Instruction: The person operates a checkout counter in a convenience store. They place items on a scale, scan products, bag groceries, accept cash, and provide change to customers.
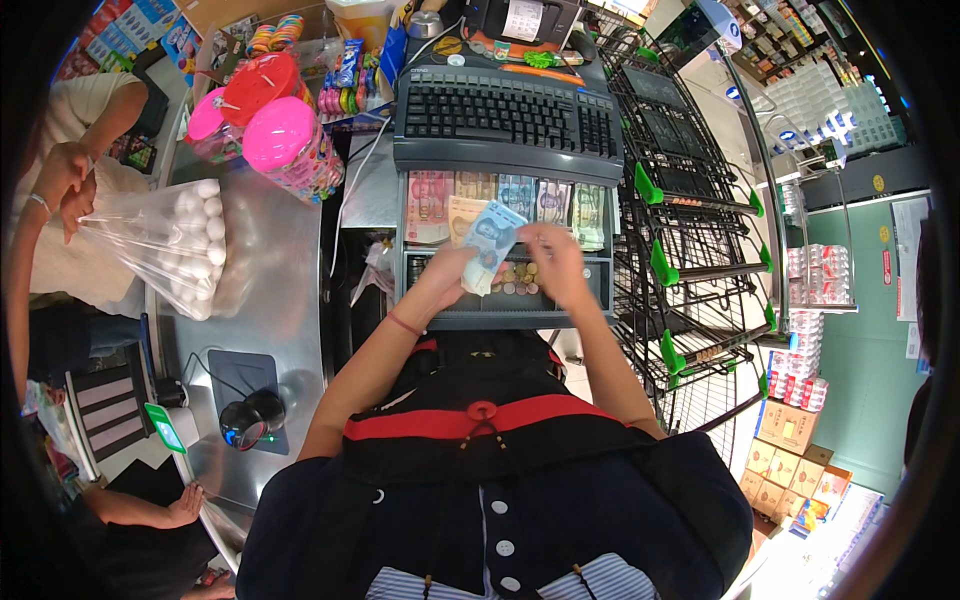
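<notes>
My left hand (445,276) grips a small fan of banknotes over an open cash drawer (499,321). Uppermost is a blue banknote (496,225), with a yellowish banknote (462,213) partly behind it. My right hand (561,262) is blurred at the blue note's upper right corner; whether its fingers pinch the paper is unclear. Behind the hands, the drawer's rear slots hold sorted notes, among them red banknotes (429,206), purple banknotes (553,201) and green banknotes (589,214). Loose coins (523,279) lie in a front compartment, partly covered by my hands.
A keyboard (495,112) sits above the drawer. Left, a steel counter (292,315) bears candy tubs (281,135) and a barcode scanner (251,420). Across it, a person's hands (71,180) hold a plastic bag of eggs (196,251). Nested shopping carts (690,270) stand close on the right.
</notes>
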Demonstrator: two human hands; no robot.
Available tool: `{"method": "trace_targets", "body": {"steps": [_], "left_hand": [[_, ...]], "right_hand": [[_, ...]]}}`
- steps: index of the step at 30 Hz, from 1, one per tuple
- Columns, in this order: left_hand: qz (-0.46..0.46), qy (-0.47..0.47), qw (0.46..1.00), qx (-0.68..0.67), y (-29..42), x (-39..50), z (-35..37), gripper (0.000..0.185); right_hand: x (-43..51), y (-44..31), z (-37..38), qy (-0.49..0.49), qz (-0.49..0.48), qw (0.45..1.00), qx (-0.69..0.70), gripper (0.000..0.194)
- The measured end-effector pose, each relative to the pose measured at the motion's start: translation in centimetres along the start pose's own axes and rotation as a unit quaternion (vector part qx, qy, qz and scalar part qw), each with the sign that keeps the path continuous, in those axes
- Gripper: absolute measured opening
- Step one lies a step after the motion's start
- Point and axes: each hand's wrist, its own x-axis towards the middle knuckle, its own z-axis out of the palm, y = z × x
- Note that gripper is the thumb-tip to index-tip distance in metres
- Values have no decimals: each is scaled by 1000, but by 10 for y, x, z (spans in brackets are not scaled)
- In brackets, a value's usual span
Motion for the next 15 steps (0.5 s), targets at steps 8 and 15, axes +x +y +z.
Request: {"method": "trace_targets", "body": {"steps": [8,15], "left_hand": [[23,-32,999,-30,-1,-6,2,34],[38,-46,998,-22,-2,-6,2,34]], "right_hand": [[27,86,-55,-121,-20,973,-196,12],[27,84,-55,-153,62,980,-110,21]]}}
